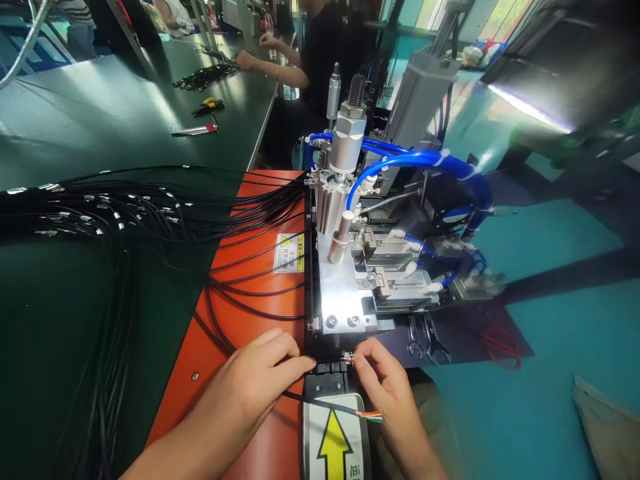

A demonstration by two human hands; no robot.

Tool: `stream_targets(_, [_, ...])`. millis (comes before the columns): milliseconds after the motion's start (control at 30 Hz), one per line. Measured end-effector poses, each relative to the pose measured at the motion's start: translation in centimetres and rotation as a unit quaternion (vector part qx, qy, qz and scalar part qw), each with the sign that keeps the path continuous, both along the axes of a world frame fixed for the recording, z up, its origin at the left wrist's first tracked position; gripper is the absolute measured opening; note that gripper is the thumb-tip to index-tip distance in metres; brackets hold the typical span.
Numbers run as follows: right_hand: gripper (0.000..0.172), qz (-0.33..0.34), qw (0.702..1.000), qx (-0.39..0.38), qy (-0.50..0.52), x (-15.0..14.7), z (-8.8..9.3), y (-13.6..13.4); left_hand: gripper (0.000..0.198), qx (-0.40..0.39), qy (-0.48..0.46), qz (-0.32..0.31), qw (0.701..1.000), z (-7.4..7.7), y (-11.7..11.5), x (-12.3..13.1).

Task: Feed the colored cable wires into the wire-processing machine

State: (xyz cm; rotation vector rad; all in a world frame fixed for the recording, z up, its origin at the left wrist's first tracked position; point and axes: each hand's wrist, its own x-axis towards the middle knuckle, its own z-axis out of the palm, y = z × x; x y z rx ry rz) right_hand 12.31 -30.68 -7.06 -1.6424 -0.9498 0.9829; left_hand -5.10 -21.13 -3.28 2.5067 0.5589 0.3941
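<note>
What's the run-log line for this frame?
left hand: at black clamp block | right hand: pinching coloured wire ends | black cable: stripped end over yellow-arrow plate | orange mat: black cables

Warning sticker (289, 253) illegible; yellow arrow (334, 443) on white plate (311, 440).

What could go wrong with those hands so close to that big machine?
The right hand pinches thin coloured wires right beside the machine's black block, so its fingers might get squeezed if that block moves. Those thin wires could also bend or break. The heap of black cables might tangle and tug.
</note>
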Motion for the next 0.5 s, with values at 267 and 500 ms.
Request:
stream_targets(267, [0.022,0.013,0.998,-0.004,0.054,0.7,-0.1,0.5,0.028,0.014,0.052,-0.024,0.998,0.4,0.2,-0.1])
stream_targets(500, [0.027,-0.021,0.998,0.007,0.060,1.2,1.1,-0.4,0.026,0.084,0.029,0.018,0.996,0.5,0.1,0.0])
